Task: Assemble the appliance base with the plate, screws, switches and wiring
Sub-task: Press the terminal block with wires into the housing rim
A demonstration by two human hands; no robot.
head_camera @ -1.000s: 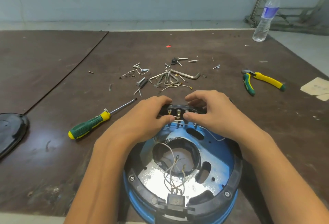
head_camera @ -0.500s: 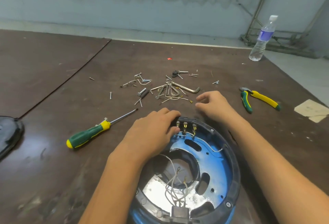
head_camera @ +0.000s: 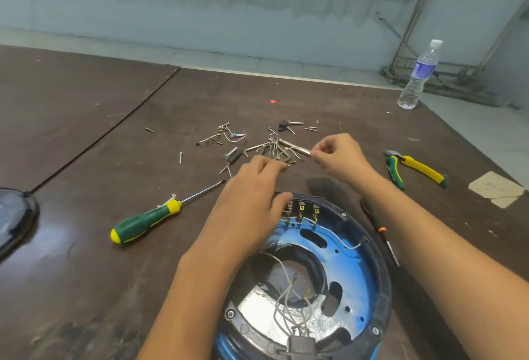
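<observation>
Left hand (head_camera: 252, 205) hovers with fingers loosely straight and holds nothing, its thumb beside the switches (head_camera: 301, 210) on the far rim of the appliance base (head_camera: 383, 279), which lies under both forearms. Right hand (head_camera: 337, 159), just ahead and to the right, pinches a thin silver piece (head_camera: 303, 150) at the near edge of the loose screws (head_camera: 234, 134); whether it is a screw or a key I cannot tell. The step looks like fetching a fastener: choose one that fits the rim holes, and steady the base with the left hand, clear of the bare wires (head_camera: 286, 296).
</observation>
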